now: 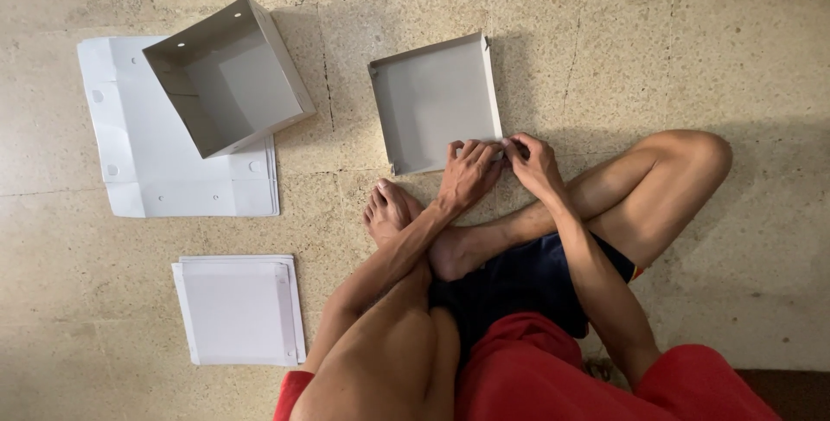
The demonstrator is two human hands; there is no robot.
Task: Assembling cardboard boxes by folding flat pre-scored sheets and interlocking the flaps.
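Person is sitting cross-legged on a speckled stone floor [692,58], both hands working at the near edge of a shallow grey cardboard tray [432,101] lying just beyond the feet. Left hand [468,172] is lying palm-down with fingers curled over the tray's near wall — pressing it rather than lifting. Right hand [533,163] is pinching at the tray's near right corner, fingers bent tight together; the 2 hands are touching or nearly so. What exactly sits between the right fingertips is too small to tell, likely a flap of the same tray.

The tray is resting flat on the floor, open side up, 3 walls standing.

Off to the left: a deeper grey box [226,75], tilted, is sitting on a stack of flat unfolded blanks [151,175]. Nearer the person, a smaller stack of folded flat sheets [240,309] is lying well apart from the tray.
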